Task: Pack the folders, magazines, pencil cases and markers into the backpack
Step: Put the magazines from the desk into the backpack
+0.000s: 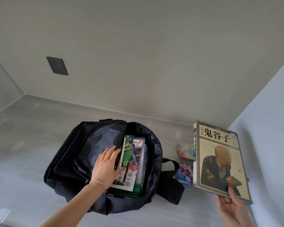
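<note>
Black fabric backpack (69, 161) lies on the grey floor (23, 145) with its main compartment unzipped and facing up. Several magazines (131, 161) already stand inside it, packed edge-on. The left hand (107, 163) rests flat on the inner flap, fingers extended against the nearest magazine, apparently pushing the stack aside to keep a gap. The right hand (233, 205) grips the lower corner of a large hardback book (218, 159), thumb on the cover, holding it tilted above the floor to the right of the bag. A floral pencil case (184, 150) and a blue packet (184, 175) lie on the floor between bag and book, not yet packed.

Assessment: loading of flat printed items is in progress. The next move calls for swinging the book over the opening and sliding it into the gap, spine aligned with the magazines.
</note>
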